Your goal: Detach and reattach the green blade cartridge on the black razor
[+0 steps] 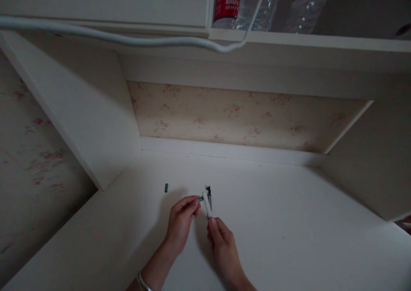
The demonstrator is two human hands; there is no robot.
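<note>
Between the thumb and fingers of my left hand (182, 222) is a small green piece (200, 199), its end against a slim white stick-like object (207, 204). My right hand (222, 244) is closed around the lower end of that white object, which points up and away. Just beyond it on the white tabletop is a thin black part (209, 192), partly hidden by the white object. A small oblong dark-green piece (166, 187) lies apart on the tabletop, left of and beyond my left hand. The exact kind of these small things is too tiny to make out.
The white tabletop (289, 222) runs back to a floral wall panel (205, 115). White side panels (83, 111) stand left and right. A shelf overhead holds plastic water bottles (257, 6), and a thick white cable (128, 38) hangs across its front.
</note>
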